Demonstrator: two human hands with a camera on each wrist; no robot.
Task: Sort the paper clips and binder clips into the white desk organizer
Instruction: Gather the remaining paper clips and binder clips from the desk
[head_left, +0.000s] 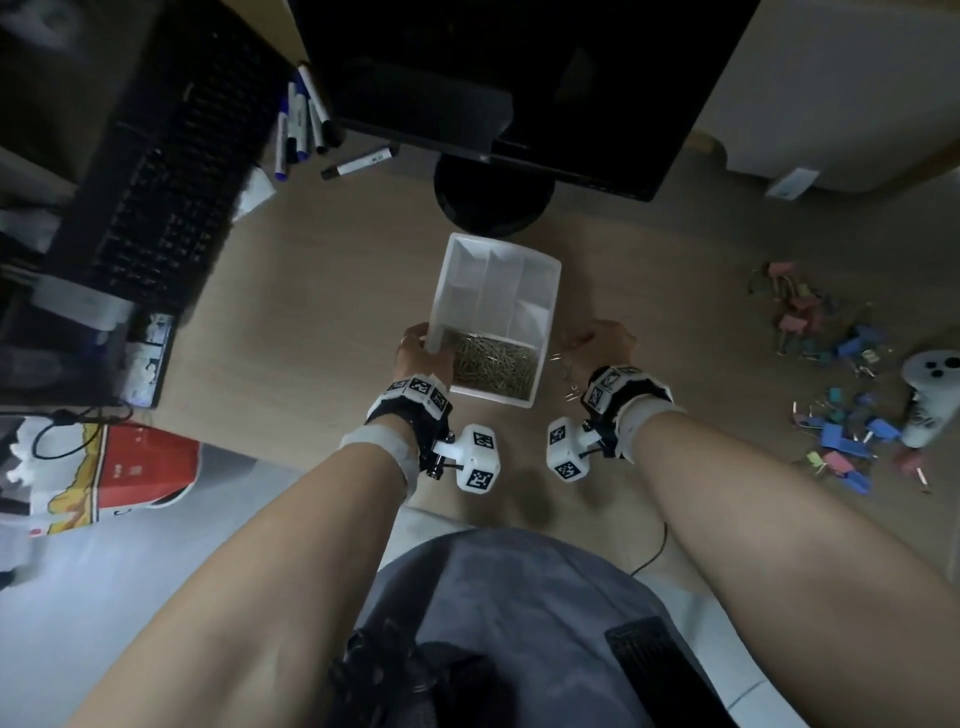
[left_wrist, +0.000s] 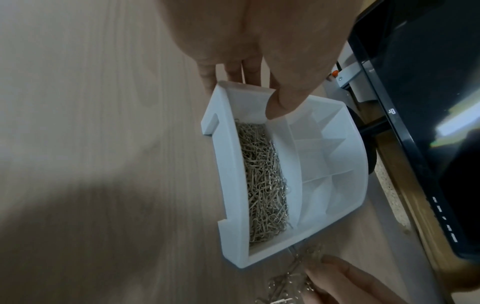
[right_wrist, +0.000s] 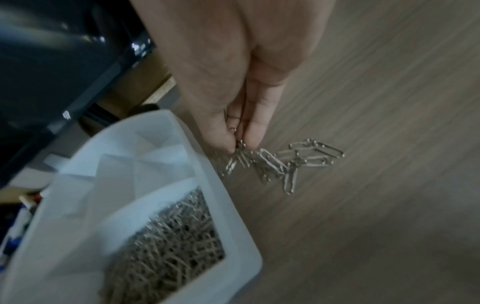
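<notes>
The white desk organizer (head_left: 550, 270) (left_wrist: 228, 164) (right_wrist: 228, 205) stands on the wooden desk, its near compartment filled with silver paper clips (head_left: 493, 364) (left_wrist: 262, 185) (right_wrist: 166, 246). My left hand (head_left: 421, 348) (left_wrist: 259, 51) grips its left wall, thumb inside the rim. My right hand (head_left: 597, 343) (right_wrist: 233, 82) sits just right of the organizer and pinches a tangled bunch of loose paper clips (right_wrist: 283, 162) (head_left: 569, 374) (left_wrist: 298, 273) that trails on the desk. A pile of coloured binder clips (head_left: 831, 374) lies at the far right.
A black monitor (head_left: 519, 78) on a round stand (head_left: 493, 197) stands behind the organizer. A black keyboard (head_left: 166, 171) and markers (head_left: 306, 119) lie at the left. A white controller (head_left: 924, 400) rests among the binder clips. The desk's front edge is near my wrists.
</notes>
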